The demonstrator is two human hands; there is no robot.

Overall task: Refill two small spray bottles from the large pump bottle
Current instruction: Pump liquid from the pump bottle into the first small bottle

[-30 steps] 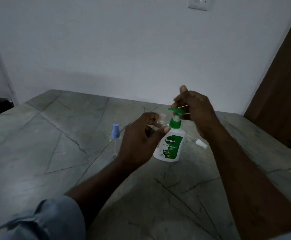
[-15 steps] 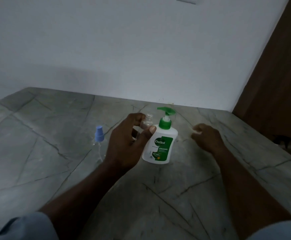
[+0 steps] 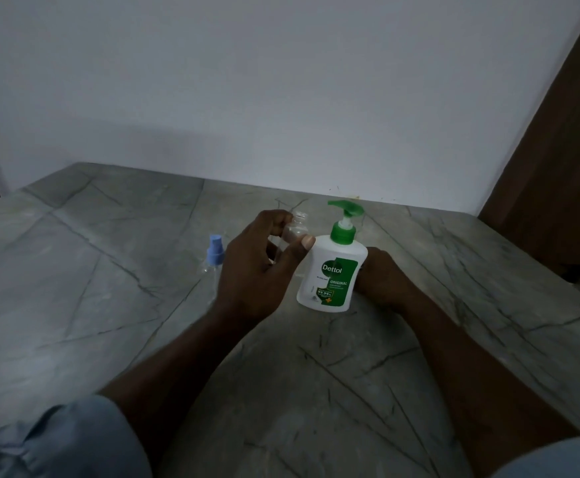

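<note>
One uncapped spray bottle is gripped by the left hand, one blue-capped bottle stands near — one Dettol pump bottle is touched by the right hand, grip hidden.

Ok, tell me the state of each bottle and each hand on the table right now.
Small clear plastic bottle: uncapped, upright, held.
Left hand: fingers curled round that bottle.
White pump bottle with green pump head: pump fitted, standing on the grey marble table.
Right hand: against the pump bottle's right side, fingers hidden.
Clear spray bottle with blue cap: capped, upright, untouched.
</note>
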